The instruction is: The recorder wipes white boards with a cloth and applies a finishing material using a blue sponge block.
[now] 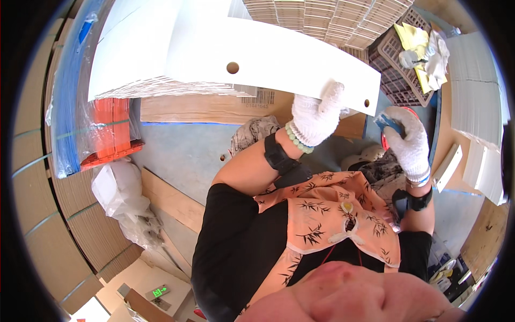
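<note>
A long white board [289,56] with two round holes lies across the upper middle. My left hand [317,119], in a white knitted glove, grips its near edge, thumb on the upper face and the other fingers hidden beneath. Just past the board's right end, my right hand [410,144], also gloved, is curled around a blue piece with red curved edges [387,124]. The glove covers most of that piece, so I cannot make out its kind. The board rests over a stack of thin white sheets [177,87] at its left.
Cardboard stacks [32,214] line the left side, beside an orange-red stand [111,129] wrapped in film. A brown plastic crate [397,70] with yellow and white cloths stands at the upper right. White panels [475,86] are piled along the right. Clear plastic bags [126,198] lie at lower left.
</note>
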Motion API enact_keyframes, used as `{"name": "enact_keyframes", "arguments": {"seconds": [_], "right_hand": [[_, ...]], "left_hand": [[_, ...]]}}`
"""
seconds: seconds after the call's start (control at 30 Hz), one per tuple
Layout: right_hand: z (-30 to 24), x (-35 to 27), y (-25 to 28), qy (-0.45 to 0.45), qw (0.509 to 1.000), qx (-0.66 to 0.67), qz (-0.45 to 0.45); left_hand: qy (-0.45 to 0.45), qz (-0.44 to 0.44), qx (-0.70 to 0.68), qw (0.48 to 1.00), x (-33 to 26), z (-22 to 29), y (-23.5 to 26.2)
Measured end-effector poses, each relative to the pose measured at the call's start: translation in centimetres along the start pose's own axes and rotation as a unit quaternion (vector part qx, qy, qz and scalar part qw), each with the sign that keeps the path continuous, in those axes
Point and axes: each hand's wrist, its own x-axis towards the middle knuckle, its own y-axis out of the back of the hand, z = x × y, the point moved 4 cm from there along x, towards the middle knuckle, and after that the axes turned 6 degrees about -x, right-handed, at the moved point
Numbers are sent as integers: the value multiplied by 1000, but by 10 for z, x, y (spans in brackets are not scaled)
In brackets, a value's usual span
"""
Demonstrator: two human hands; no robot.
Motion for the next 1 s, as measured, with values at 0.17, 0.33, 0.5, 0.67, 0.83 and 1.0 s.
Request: {"name": "enact_keyframes", "arguments": {"seconds": [0.17, 0.33, 0.5, 0.67, 0.83, 1.0], "right_hand": [[22, -1, 14, -50, 994, 91, 31], [39, 5, 17, -32, 892, 447, 55], [25, 3, -8, -26, 755, 655, -1], [21, 7, -12, 65, 755, 651, -50], [12, 4, -18, 73, 803, 586, -83], [10, 3, -26, 30, 713, 688, -136]], "left_hand": [[24, -28, -67, 997, -1, 8, -8], [20, -114, -85, 990, -3, 2, -15], [186, -95, -242, 948, -4, -18, -20], [228, -155, -132, 952, 4, -22, -32], [49, -143, -70, 986, 11, -24, -53], [176, -156, -131, 963, -4, -33, -60]]}}
